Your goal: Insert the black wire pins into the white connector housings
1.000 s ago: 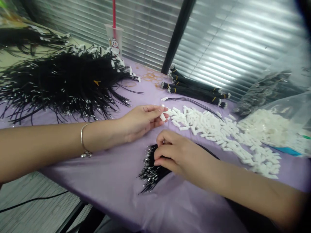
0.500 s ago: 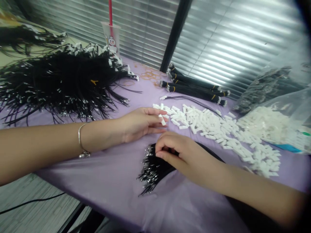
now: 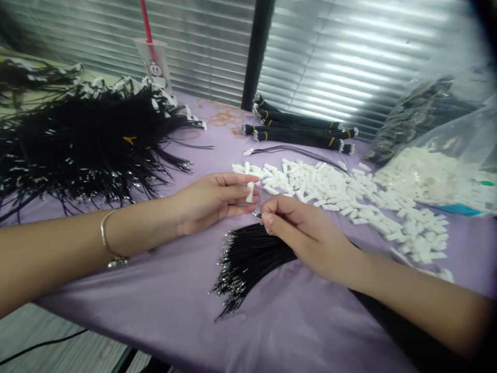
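Between the fingers of my left hand (image 3: 217, 199) is a small white plastic connector housing (image 3: 250, 192), held upright. My right hand (image 3: 297, 225) pinches the end of a thin black wire, whose metal tip (image 3: 256, 213) pokes out toward the left hand, close to the housing but apart from it. Below the right hand lies a fanned bundle of black wires (image 3: 256, 254) with silvery terminals at its left end. A heap of loose white connector housings (image 3: 322, 184) spreads just behind both hands.
At the left sits a big pile of black wires (image 3: 77, 140) with white ends. Banded wire bundles (image 3: 303, 129), rubber bands (image 3: 223, 117) and a cup (image 3: 157, 65) with a red straw stand near the blinds (image 3: 330, 62). A plastic bag (image 3: 430, 171) of white pieces is at the right.
My right hand has lifted off the bundle with a wire end in its pinch, uncovering more of the bundle. The housing in my left hand has turned more upright. The view has shifted slightly.
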A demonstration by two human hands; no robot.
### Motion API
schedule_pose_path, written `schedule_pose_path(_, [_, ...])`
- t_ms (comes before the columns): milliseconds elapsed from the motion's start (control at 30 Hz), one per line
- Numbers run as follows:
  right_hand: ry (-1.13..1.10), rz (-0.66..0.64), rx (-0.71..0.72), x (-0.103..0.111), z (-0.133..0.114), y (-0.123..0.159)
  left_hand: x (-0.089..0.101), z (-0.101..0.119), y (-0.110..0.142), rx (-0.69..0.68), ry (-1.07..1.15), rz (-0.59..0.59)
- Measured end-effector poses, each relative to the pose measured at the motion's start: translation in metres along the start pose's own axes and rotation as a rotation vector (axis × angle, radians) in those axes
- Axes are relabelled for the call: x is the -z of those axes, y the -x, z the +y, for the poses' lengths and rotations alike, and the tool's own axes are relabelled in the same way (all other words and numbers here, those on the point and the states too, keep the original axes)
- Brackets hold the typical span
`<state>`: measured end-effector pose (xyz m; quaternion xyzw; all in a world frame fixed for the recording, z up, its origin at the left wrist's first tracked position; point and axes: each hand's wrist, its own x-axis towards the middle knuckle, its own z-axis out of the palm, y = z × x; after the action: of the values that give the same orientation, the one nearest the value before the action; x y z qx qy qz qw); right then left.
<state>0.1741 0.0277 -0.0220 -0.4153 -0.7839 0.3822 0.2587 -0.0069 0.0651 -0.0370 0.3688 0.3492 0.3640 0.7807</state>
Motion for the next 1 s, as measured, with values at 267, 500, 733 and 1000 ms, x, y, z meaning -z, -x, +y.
schedule_pose_path(267, [0.043, 0.105, -0.087, 0.0006, 0.0095, -0.0044, 0.0004, 0.0042, 0.0024, -0.066, -0.116, -0.079])
schedule_pose_path(500, [0.028, 0.138, -0.116, -0.0007, 0.0109, -0.0051, 0.0026, 0.0053, 0.0037, -0.115, -0.137, -0.124])
schedule_pose_path(733, [0.055, 0.170, -0.082, -0.0014, 0.0097, -0.0047, 0.0012, 0.0050, 0.0037, -0.112, -0.207, -0.078])
schedule_pose_path(1000, [0.116, 0.185, -0.059, -0.0038, 0.0110, -0.0044, -0.0044, 0.0049, 0.0083, -0.164, -0.364, 0.039])
